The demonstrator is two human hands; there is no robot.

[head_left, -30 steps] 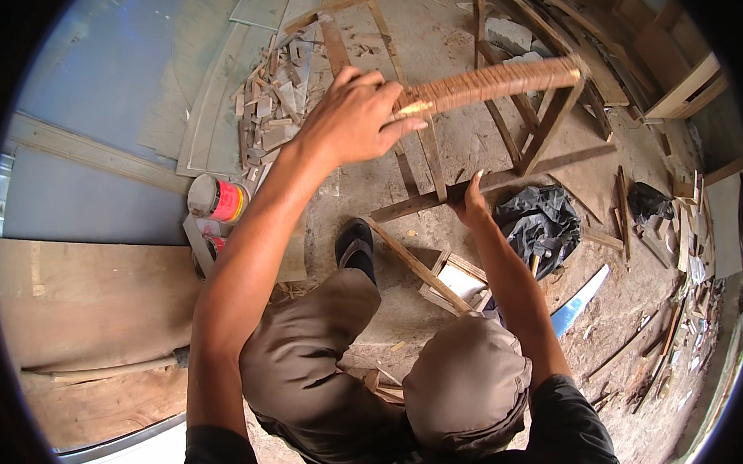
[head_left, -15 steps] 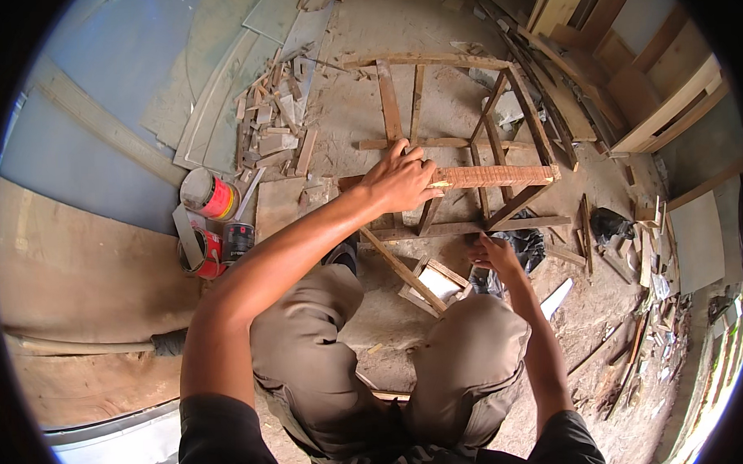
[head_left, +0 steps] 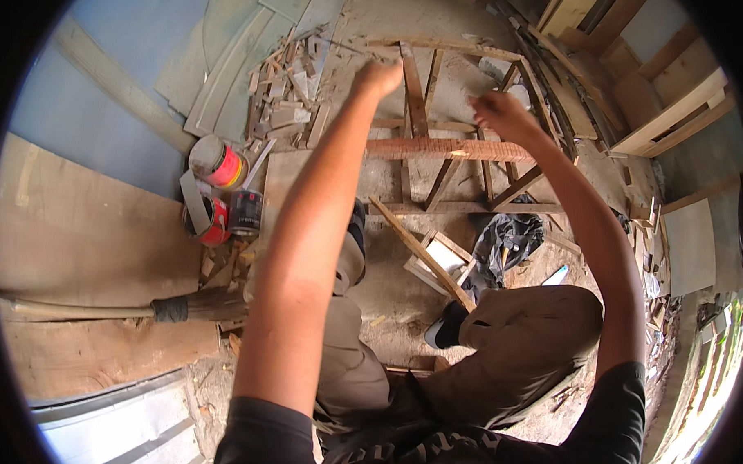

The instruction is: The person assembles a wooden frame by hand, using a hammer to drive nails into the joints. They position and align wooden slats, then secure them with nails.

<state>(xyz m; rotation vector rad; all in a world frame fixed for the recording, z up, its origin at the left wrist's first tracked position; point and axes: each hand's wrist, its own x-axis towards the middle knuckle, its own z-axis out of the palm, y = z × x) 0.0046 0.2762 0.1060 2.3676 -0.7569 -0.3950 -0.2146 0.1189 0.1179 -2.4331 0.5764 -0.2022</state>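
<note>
One wood frame (head_left: 487,150) on the floor (head_left: 389,272) ahead, looks mostly joined, remaining work unclear; two hands, left hand (head_left: 380,78) curled by one slat (head_left: 413,95), grip can't tell, right hand (head_left: 507,117) half-curled over frame, blurred, hold unclear; three cans (head_left: 246,212) left.

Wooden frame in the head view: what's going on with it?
Someone has both bare hands out over the wooden frame. The left hand is at a broad slat; whether it grips is unclear. The right hand appears above the frame's right part, holding nothing visible. A black plastic bag lies nearby.
</note>
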